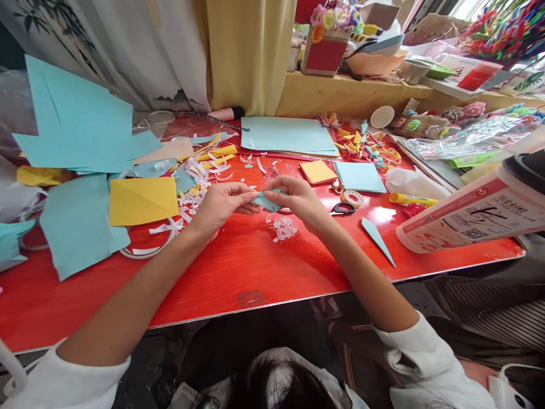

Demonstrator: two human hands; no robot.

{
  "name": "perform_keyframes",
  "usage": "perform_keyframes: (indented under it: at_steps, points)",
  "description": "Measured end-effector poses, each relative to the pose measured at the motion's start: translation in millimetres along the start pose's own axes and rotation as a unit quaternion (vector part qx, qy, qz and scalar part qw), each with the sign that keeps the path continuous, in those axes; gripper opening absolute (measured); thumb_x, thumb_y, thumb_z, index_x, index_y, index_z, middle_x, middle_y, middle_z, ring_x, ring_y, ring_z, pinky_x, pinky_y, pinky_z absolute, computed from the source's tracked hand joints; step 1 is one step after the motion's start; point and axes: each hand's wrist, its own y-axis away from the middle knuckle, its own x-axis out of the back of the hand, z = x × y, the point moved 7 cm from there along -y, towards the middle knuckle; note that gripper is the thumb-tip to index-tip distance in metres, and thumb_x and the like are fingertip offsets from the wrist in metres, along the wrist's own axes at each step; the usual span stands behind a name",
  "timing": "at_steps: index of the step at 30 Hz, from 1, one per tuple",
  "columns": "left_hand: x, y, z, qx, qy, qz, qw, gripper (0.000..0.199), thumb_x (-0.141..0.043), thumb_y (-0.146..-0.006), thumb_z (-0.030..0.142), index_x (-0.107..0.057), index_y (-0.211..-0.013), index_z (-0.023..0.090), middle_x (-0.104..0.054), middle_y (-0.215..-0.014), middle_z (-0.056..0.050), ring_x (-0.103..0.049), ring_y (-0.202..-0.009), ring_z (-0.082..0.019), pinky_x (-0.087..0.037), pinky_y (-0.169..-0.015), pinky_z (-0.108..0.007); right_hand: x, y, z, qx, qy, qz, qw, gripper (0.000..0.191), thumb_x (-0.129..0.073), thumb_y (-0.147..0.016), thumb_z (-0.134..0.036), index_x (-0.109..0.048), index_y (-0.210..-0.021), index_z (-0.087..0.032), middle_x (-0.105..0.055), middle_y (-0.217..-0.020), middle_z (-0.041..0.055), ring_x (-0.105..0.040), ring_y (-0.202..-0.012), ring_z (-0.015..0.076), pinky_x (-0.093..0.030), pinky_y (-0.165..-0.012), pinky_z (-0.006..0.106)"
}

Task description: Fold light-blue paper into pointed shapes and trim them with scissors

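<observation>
Over the middle of the red table (272, 267), a small piece of folded light-blue paper (268, 202) is pinched between my two hands. My left hand (225, 205) grips its left end with thumb and fingers. On the other side my right hand (293, 199) holds the right end, its fingers covering part of the paper. Just below the hands lies a small heap of white paper scraps (284, 227). To the right of my right hand are scissors with black handles (343, 208) and a roll of tape (352, 197).
A large paper cup (468, 204) stands at the right edge, near a pointed blue paper piece (378, 241). Blue square sheets (360, 176) and yellow squares (317, 171) lie behind. Left are large blue sheets (80, 221), a yellow sheet (143, 201) and paper strips (213, 170).
</observation>
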Motion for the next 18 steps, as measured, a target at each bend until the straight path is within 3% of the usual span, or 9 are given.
perform_keyframes:
  at_steps: [4,10,18]
  points:
    - [1.7,-0.5,0.2,-0.008,-0.007,0.017,1.0,0.027,-0.076,-0.067,0.035,-0.07,-0.08,0.012,-0.072,-0.077,-0.005,-0.067,-0.063,-0.013,-0.058,-0.069,-0.026,-0.8,-0.5,4.7,-0.031,-0.012,-0.003,0.999,0.022,-0.064,-0.077,-0.032,-0.061,-0.088,-0.014,-0.06,-0.073,0.0009,-0.053,-0.06,0.0085,-0.039,-0.052,0.021]
    - [2.8,-2.3,-1.5,-0.025,-0.021,0.022,0.999,0.025,-0.074,-0.07,0.034,-0.07,-0.08,0.012,-0.071,-0.077,-0.004,-0.067,-0.064,-0.012,-0.057,-0.07,-0.025,-1.6,0.1,5.2,-0.052,-0.018,-0.019,0.998,0.023,-0.062,-0.078,-0.035,-0.062,-0.08,-0.012,-0.058,-0.069,0.0012,-0.051,-0.061,0.0087,-0.04,-0.055,0.021]
    - [-2.0,-1.9,-1.8,-0.003,-0.028,-0.012,1.0,0.022,-0.072,-0.071,0.03,-0.069,-0.083,0.012,-0.069,-0.079,-0.004,-0.066,-0.065,-0.012,-0.056,-0.069,-0.025,1.7,-0.9,5.7,-0.02,0.047,-0.012,0.999,0.028,-0.061,-0.079,-0.039,-0.065,-0.08,-0.011,-0.059,-0.065,0.0024,-0.05,-0.058,0.0098,-0.039,-0.055,0.023]
